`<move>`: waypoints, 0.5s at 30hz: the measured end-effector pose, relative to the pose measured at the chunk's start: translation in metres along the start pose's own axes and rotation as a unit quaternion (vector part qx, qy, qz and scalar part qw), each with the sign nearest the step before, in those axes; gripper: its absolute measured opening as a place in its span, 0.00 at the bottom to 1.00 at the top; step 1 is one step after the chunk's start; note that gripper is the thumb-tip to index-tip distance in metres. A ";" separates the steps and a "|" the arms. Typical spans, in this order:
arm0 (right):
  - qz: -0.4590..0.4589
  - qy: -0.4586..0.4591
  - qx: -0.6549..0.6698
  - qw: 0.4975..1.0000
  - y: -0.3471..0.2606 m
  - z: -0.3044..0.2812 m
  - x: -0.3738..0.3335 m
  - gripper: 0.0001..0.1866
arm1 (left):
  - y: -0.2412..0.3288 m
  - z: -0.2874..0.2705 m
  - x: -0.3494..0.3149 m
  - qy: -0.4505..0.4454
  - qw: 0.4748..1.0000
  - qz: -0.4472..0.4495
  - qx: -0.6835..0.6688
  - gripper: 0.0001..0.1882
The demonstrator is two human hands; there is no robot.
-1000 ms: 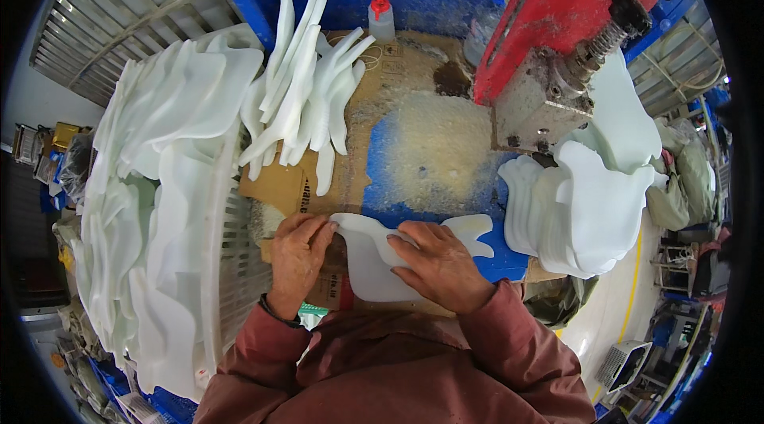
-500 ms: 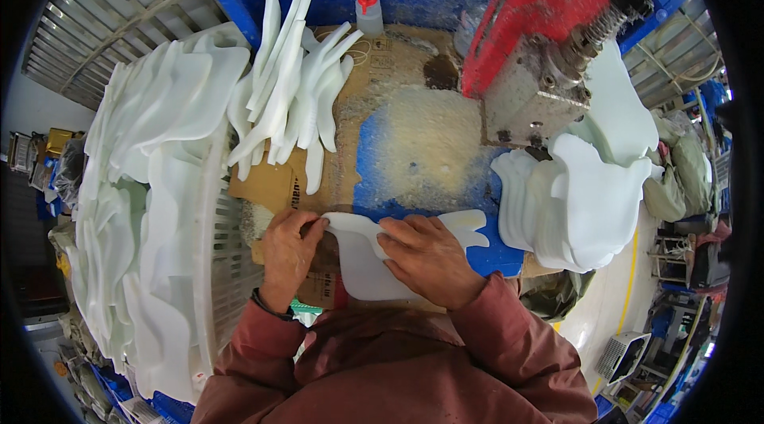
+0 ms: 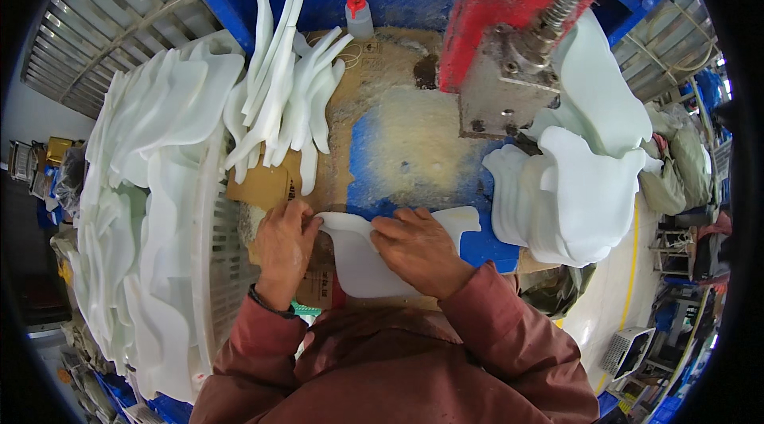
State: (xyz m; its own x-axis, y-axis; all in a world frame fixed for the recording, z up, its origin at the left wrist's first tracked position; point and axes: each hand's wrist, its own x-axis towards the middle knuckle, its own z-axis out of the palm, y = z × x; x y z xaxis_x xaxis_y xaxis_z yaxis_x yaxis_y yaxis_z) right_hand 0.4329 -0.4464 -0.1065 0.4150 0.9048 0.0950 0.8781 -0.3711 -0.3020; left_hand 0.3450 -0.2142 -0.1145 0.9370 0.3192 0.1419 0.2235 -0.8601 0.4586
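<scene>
Fingers [image 3: 307, 219] of our left hand [image 3: 282, 253] are drawn together in a narrow pinch at the left tip of a white sheet [image 3: 362, 261]. Our right hand [image 3: 422, 247] lies palm down across the sheet's upper part, its fingers curled; we cannot tell whether they grip or only rest. The sheet runs between both hands, its broad rounded part toward our body, its right end showing past our right knuckles, near a blue mat [image 3: 487, 250] dusted with pale powder [image 3: 418, 133]. White strips [image 3: 278, 109] lie beyond our left hand; a white stack [image 3: 589, 201] stands to our right, near a red machine [image 3: 509, 2].
</scene>
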 end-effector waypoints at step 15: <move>0.173 0.071 0.078 0.979 0.002 -0.037 -0.053 0.18 | 0.039 0.023 -0.005 -0.097 0.988 0.120 -0.029 0.12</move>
State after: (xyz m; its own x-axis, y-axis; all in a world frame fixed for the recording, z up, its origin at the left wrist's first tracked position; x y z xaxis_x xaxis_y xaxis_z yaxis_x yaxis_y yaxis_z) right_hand 0.4212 -0.5033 -0.0769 0.7194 0.6889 0.0882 0.6368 -0.6035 -0.4798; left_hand 0.3555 -0.2582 -0.1176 0.9961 0.0218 0.0851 -0.0221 -0.8757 0.4823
